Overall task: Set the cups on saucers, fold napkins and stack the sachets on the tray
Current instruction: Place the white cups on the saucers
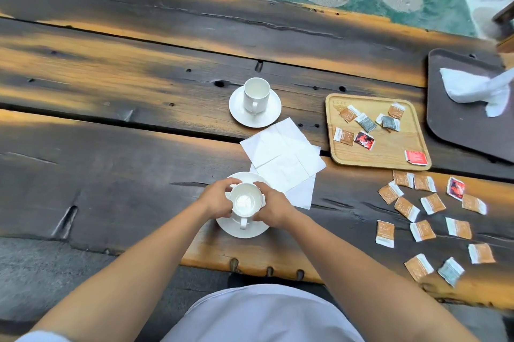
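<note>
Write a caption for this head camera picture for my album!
Left hand and right hand hold a white cup on its saucer, beside flat napkins, sachets scattered across table and wooden tray.

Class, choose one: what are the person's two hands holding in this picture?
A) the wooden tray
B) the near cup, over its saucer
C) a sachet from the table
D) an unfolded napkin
B: the left hand and the right hand curl round the near cup over its saucer.
</note>
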`<state>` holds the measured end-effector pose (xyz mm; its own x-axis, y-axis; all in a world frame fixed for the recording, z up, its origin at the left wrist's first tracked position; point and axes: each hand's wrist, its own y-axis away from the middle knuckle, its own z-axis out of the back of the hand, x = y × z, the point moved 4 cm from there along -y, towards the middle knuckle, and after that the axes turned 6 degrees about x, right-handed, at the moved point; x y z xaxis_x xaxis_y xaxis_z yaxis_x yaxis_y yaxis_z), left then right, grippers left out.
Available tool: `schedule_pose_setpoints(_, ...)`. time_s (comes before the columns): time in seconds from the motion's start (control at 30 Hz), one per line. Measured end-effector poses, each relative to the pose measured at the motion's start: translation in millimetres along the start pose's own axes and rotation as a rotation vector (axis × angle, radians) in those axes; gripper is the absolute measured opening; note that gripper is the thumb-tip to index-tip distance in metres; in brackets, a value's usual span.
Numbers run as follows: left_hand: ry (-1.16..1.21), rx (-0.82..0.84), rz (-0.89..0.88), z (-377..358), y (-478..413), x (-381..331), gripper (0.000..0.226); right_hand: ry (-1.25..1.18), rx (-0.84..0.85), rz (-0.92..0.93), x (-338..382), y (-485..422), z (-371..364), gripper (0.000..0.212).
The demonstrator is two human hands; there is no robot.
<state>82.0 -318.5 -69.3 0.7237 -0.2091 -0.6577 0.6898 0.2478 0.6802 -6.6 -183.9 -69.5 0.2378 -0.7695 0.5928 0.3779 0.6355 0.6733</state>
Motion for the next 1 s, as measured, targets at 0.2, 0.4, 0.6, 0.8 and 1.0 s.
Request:
schedule_pose_setpoints(0.2,0.041,0.016,-0.004,-1.6,2.1,2.9,0.063,-0.015,0.001,0.002,-3.1,0.3,-2.6,0.076)
schedule_pose_setpoints(0.4,0.050,0.035,0.054,3.6,-3.4,2.7,0.063,-0.026,0.012,-0.052,-8.1,-2.5,-1.6,0.091)
schedule_pose_setpoints(0.6,-0.025,-0.013,0.099,11.4,-19.9,-7.2,0.052,-0.017,0.026,-0.096,-21.0,-6.3,10.0,0.090)
schedule_pose_setpoints(0.8,-0.076,-0.017,0.095,9.1,-44.5,-24.5,0.040,-0.037,0.008,-0.142,-38.3,-15.8,41.2,0.077)
schedule_pose_setpoints(1.0,-0.084,-0.019,0.126,5.5,-74.8,-43.5,0.036,-0.110,0.002,-0.173,-50.2,-34.0,78.8,0.066)
